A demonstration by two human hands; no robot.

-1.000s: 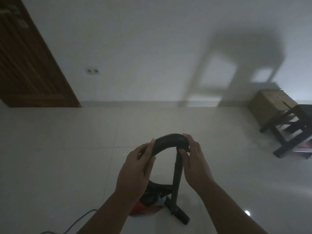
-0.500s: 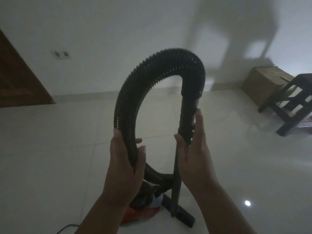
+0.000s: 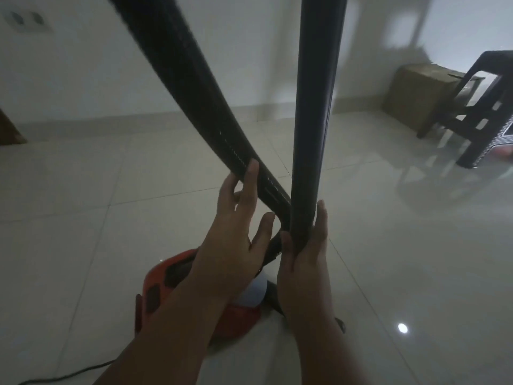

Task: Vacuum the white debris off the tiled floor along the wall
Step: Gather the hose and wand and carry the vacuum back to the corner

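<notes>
2 hands busy here: left hand [image 3: 230, 245] curls round the ribbed hose [image 3: 194, 87], right hand [image 3: 302, 273] grips the rigid tube [image 3: 316, 107], red vacuum [image 3: 166, 273] just below both.

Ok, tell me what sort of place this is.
Probably a room in a home: a glossy tiled floor, a white wall with a socket, a box and stool near it, and a red vacuum.
</notes>
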